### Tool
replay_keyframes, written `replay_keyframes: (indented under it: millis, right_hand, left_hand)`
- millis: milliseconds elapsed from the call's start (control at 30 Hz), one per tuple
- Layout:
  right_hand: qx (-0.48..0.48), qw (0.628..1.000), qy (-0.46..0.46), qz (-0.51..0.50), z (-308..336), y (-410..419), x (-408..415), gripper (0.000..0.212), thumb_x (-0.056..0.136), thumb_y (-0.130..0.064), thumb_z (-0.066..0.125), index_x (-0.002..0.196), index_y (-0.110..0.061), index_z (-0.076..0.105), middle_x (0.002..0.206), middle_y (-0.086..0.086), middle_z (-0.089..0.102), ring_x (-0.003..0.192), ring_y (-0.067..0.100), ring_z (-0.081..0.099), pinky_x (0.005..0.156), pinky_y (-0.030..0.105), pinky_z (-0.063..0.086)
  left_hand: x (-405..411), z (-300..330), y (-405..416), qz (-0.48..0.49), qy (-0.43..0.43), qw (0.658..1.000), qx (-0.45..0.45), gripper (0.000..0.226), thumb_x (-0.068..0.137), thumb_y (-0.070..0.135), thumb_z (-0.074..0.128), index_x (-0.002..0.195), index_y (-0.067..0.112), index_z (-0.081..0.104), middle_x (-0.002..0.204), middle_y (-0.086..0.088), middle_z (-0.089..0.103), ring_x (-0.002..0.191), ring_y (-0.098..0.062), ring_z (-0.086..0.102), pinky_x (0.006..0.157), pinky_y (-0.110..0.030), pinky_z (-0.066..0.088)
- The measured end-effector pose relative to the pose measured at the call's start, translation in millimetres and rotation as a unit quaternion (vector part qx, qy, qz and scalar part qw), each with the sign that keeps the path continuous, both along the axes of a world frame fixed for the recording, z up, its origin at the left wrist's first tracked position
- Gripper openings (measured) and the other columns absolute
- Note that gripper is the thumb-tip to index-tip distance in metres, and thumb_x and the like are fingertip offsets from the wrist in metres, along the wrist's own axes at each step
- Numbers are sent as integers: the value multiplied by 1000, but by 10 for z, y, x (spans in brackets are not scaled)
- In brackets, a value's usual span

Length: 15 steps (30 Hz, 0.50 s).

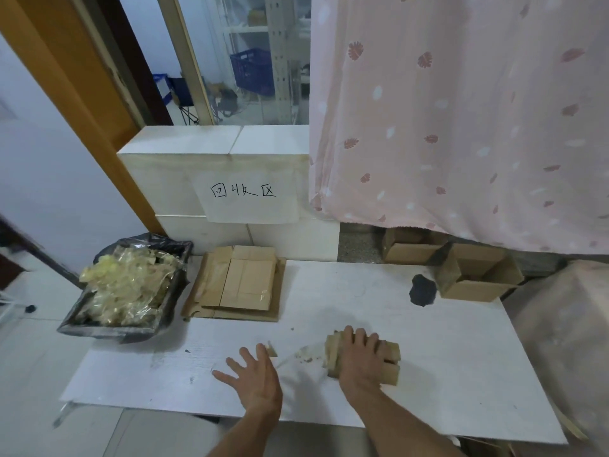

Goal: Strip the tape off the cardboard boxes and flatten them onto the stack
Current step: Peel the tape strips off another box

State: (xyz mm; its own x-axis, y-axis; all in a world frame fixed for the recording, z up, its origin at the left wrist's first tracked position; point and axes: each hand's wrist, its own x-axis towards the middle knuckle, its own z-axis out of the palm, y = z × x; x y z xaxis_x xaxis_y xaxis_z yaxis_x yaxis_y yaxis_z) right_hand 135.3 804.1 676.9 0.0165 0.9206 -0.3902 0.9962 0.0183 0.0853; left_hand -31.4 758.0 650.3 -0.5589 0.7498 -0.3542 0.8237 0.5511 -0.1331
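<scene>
Cardboard work on a white table (428,374), largest item first; far left, a black-lined bin (108,328) heaped with stripped tape; beside it the stack (240,285) of flattened boxes; far right, two open boxes (474,275) waiting; near right, a small box (390,361) pressed under the right hand (361,357), whose fingers curl over it; left hand (257,374) spread wide, a tape strip (290,356) running from its fingers to the box. Step judged: peeling tape; next, bin the strip, then flatten the box onto the stack.
</scene>
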Motion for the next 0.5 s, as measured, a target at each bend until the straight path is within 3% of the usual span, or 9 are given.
replay_keyframes:
  millis: [167,300,500]
  right_hand:
    - [40,998,-20,-50,75,153,392,79,79,-20,73,140,-19,23,135,4,36,118,29,45,96,36,39]
    - [29,996,-46,-67,175,219,436,83,73,-20,77,137,-21,24,133,3,38,121,32,42,101,43,35]
    - [9,995,-65,-75,191,275,456,98,58,-28,84,134,-25,23,130,-2,39,123,32,38,104,51,27]
  left_hand:
    - [-72,-32,17,38,-22,998,-41,57,88,19,59,138,24,32,141,-10,32,134,-43,33,108,-75,10]
    - [10,-20,38,54,-40,995,-78,48,88,16,56,132,19,39,137,-12,29,131,-45,36,108,-75,12]
    - [-74,-110,-51,81,-10,991,-108,56,87,20,61,138,14,39,137,-16,26,135,-51,34,109,-76,11]
